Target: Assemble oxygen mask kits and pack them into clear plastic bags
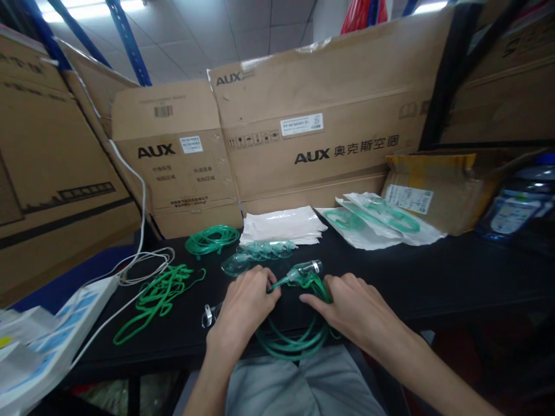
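My left hand (246, 300) has its thumb and fingertips pinched on the narrow end of a translucent green connector (299, 274) with a clear tip. My right hand (353, 300) is closed around a bunch of green tubing (299, 346), whose loops hang over the table's front edge above my lap. Green strands beside the connector run into the right hand's grip. Just beyond my hands lies a row of clear green oxygen masks (264, 252). A small clear piece with a metal clip (208, 315) is partly covered by my left hand.
Green elastic straps (162, 297) and a tubing coil (212, 238) lie to the left, near a power strip (65, 341) and white cables. White bags (281, 224), packed masks (385, 222), a carton (429, 193) and a blue bottle (518, 202) stand behind. Cardboard walls (321, 156) enclose the table.
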Demonstrator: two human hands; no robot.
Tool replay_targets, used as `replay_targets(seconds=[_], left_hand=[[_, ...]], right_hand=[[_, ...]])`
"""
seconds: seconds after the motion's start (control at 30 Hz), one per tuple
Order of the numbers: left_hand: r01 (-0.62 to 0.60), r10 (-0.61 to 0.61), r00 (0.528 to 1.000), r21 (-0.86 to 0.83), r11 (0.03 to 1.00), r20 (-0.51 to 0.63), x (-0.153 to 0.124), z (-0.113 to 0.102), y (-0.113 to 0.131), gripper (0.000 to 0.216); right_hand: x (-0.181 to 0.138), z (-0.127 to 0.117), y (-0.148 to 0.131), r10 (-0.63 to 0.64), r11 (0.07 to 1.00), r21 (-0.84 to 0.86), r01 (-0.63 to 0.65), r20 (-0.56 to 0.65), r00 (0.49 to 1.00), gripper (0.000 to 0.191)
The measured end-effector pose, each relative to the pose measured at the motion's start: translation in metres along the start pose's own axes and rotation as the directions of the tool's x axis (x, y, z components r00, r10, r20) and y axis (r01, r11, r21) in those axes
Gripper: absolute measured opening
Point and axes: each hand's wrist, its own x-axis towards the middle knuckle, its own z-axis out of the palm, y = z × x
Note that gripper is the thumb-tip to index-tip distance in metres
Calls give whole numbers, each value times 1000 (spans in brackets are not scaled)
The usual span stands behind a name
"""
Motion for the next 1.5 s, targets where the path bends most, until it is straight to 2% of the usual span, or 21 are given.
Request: replay_targets(seconds=[0.13,0.23,0.43,0.53,0.67,0.77,0.93,1.03,1.13,1.33,1.5], left_hand=[[15,-15,1000,2,1000,8,2,-6,5,6],[37,-37,999,-21,999,12,0,-4,6,3],[55,-61,997,-127,990,-45,3,9,7,9],[15,-32,995,-175,984,-96,6,13,9,19],[-30,-6,986,-216,976,-166,7,15,13,10],[-60,14,980,-229,972,-197,6,15,15,11],[-128,83,978,-235,964,-191,6,16,14,20],[-166,128,978,-239,957,-165,7,19,11,47],[-210,174,973,-261,942,-153,8,22,10,73],[-304,257,949,-320,897,-182,8,20,18,54],[-377,353,926,-255,890,-137,4,20,23,55]], right_hand=[[3,7,0,-81,997,2,81,11,997,19],[9,15,6,-108,992,62,108,-10,994,24],[28,21,14,-95,927,357,115,-74,993,18],[33,18,14,-82,812,575,106,-68,994,19],[36,15,13,-55,546,837,29,1,998,29],[36,14,16,-40,360,933,-21,38,999,37],[36,13,24,-33,174,982,-78,85,996,47],[38,15,29,-21,128,984,-124,128,992,48],[38,15,30,-16,123,981,-153,156,988,48],[34,4,20,-12,127,976,-174,177,984,52],[33,5,19,-6,49,986,-157,157,988,47]])
